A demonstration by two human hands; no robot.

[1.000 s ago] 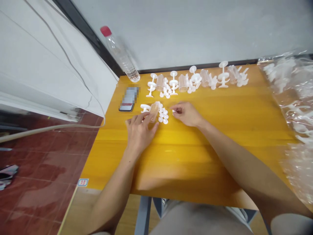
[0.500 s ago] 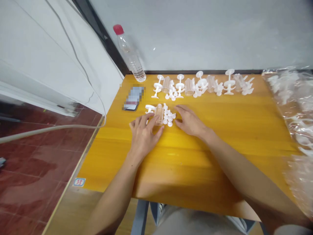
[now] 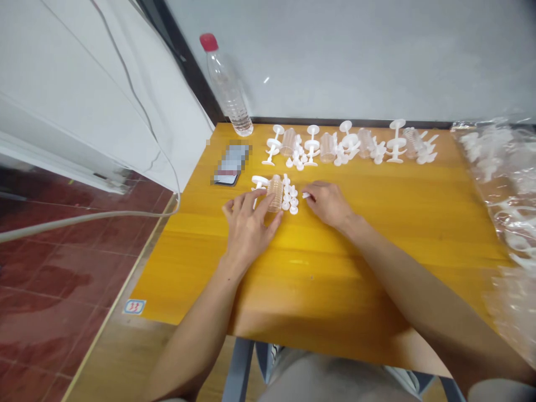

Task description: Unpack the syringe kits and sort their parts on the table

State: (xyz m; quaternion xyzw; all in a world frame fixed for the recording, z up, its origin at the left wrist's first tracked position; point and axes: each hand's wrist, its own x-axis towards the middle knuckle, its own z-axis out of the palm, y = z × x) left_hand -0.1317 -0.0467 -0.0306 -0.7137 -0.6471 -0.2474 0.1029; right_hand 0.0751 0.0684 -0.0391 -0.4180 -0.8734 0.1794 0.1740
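Your right hand (image 3: 329,204) pinches a small white cap (image 3: 306,195); grip it lightly. Let your flat, open left hand (image 3: 249,223) steady the clear cup (image 3: 275,192).

- Yellow wooden table (image 3: 377,240).
- Water bottle (image 3: 228,89) upright at the back left corner, phone (image 3: 230,163) nearby.
- Row of white plastic parts (image 3: 347,144) along the back edge.
- Clear cup (image 3: 275,192) beside small white caps (image 3: 290,200).
- Blurred plastic bag (image 3: 502,184), apparently holding similar parts, at the right edge.
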